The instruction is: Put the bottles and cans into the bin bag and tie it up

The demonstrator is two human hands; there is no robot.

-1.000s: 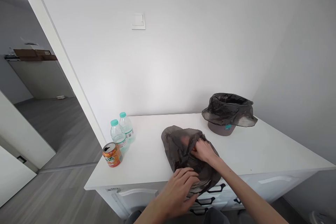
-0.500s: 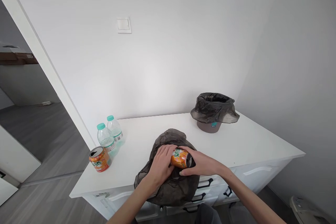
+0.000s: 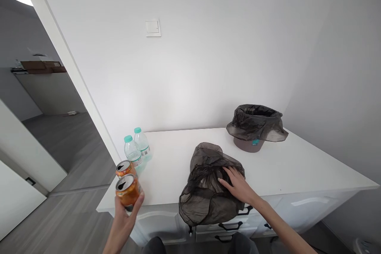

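My left hand (image 3: 126,216) grips an orange soda can (image 3: 128,192) with an opened top, held at the front left corner of the cabinet. Just behind it stands another opened orange soda can (image 3: 124,168), partly covered by the held one. My right hand (image 3: 238,186) lies with spread fingers on the dark, see-through trash bag (image 3: 205,206), its fingertips at the bag's open mouth. That bag drapes over the front edge of the cabinet top. Whatever is inside it cannot be made out clearly.
Two clear plastic bottles (image 3: 133,151) with teal caps stand behind the cans. A brown bin (image 3: 247,145) lined with a dark bag stands at the back right of the white cabinet top (image 3: 172,166). A light switch (image 3: 153,27) is on the wall; a doorway opens at left.
The can that was between both hands over the bag is now in my left hand, moved left beside the other can. My right hand has stayed at the bag, fingers spread.
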